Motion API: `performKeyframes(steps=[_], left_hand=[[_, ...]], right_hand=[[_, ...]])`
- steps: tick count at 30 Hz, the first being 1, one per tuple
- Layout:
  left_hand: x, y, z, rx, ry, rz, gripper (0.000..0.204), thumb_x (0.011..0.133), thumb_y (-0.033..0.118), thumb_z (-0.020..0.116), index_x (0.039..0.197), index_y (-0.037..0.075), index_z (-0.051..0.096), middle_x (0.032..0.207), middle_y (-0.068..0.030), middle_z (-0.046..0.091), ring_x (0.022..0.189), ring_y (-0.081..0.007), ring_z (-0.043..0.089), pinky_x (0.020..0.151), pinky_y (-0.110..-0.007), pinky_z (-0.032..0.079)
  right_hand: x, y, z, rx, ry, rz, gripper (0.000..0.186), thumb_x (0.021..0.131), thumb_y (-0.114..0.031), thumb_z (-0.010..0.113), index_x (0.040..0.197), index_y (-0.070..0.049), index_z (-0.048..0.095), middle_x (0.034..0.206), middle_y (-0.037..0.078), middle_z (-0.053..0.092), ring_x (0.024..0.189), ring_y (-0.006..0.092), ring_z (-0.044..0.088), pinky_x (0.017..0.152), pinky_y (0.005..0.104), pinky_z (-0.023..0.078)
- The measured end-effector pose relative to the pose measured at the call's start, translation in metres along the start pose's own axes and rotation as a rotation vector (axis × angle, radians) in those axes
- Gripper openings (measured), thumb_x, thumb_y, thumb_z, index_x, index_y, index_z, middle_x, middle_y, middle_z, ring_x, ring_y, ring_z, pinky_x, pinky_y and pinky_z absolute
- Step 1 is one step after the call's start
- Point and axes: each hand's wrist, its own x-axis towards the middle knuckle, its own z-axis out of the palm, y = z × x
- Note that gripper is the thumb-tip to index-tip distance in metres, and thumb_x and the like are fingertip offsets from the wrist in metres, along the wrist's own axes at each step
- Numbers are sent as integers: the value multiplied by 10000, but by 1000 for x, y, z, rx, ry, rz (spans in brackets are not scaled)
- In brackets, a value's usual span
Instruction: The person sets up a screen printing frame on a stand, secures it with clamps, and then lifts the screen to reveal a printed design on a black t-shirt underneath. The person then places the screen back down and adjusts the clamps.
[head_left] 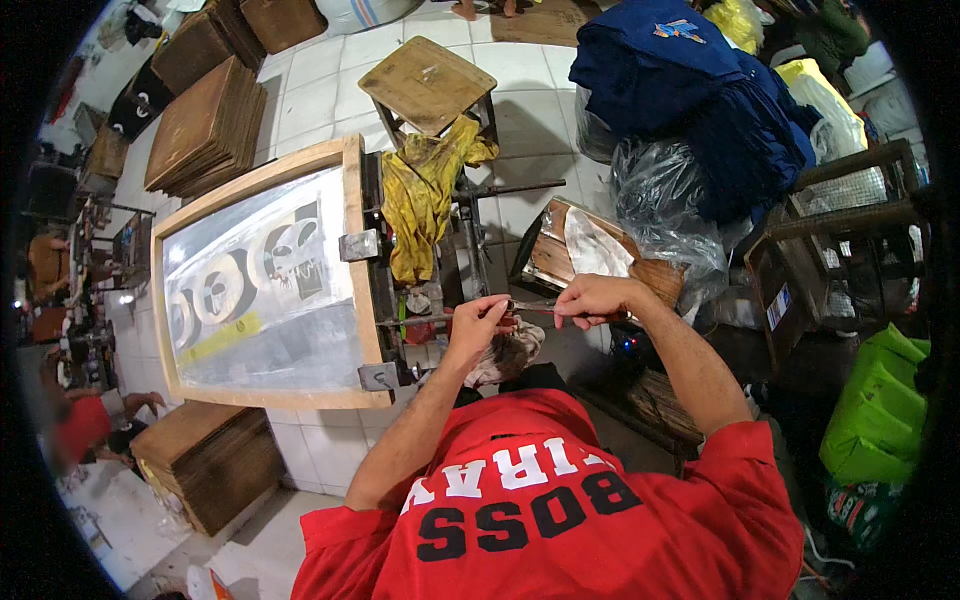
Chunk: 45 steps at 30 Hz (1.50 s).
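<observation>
Gripping a thin rod (530, 308) with both: left hand (478, 325) pinched on one end, right hand (592, 298) fisted on the other. Rag (505, 352) under left, screen frame (262, 275) further left. Adjustment looks mid-way, unfinished.

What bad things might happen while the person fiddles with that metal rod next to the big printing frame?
1. Both the left hand and the right hand pinch a thin metal rod close to the clamps, so fingers might get nipped.
2. The stained yellow rag hangs just above; ink might smear onto the hands.
3. The wooden screen frame stands raised on its hinge; a jolt might drop it.
</observation>
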Motion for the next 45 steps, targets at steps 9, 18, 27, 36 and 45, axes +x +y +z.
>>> performKeyframes(steps=[9,18,27,36,45], left_hand=[[-7,-8,12,-41,125,35,279,1020,133,598,1211,-59,664,1043,-132,709,879,-200,721,759,-319,614],[-10,-4,16,-48,145,19,289,1024,129,589,1227,-70,638,1013,-145,717,868,-206,727,771,-321,616],[-9,0,20,-64,175,-18,276,1018,120,598,1214,-68,646,1008,-146,717,857,-207,727,761,-326,621],[-4,1,16,-13,139,-36,270,1028,129,580,1209,-60,649,983,-140,718,807,-209,727,725,-336,625],[17,7,-5,203,-33,-41,254,1005,168,629,1145,-29,703,957,-75,709,733,-132,644,662,-300,587]], right_hand=[[14,-5,-34,-237,-131,-106,325,1025,-319,549,1078,-69,750,663,28,651,502,111,514,475,302,418],[30,-5,-48,-462,-11,-134,341,1004,-336,555,1115,-73,740,750,37,730,598,151,626,525,334,503],[21,0,-31,-597,50,-230,346,997,-359,534,1072,-83,729,738,32,732,714,202,694,668,392,533],[13,25,14,-216,35,-203,319,1042,-324,463,1124,-88,662,713,0,571,620,113,541,532,300,448],[28,35,144,700,380,-203,274,1062,-382,482,1061,-145,620,667,-85,409,515,45,354,445,224,359]])
